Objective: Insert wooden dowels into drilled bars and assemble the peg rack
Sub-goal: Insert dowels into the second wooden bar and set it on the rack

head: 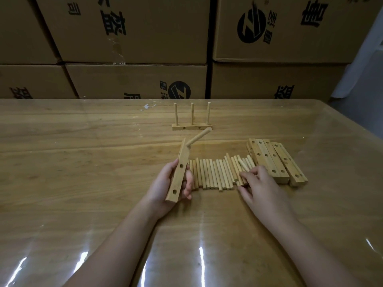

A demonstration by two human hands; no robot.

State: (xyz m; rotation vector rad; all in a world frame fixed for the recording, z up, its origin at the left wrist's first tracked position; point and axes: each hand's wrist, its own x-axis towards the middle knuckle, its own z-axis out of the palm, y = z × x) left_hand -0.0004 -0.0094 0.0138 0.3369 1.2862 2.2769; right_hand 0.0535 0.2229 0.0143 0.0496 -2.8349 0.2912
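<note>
While the left hand (163, 188) grips a pale drilled wooden bar (177, 179) (one peg (199, 137) in), the right hand (259, 185) pinches a round wooden dowel (243, 165), likely bound for a free hole.

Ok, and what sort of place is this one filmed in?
Probably a warehouse or small workshop assembly bench: stacked printed cardboard cartons fill the background, and the plastic-covered wooden table holds a row of loose dowels, a pile of drilled bars and one bar with three upright dowels.
</note>
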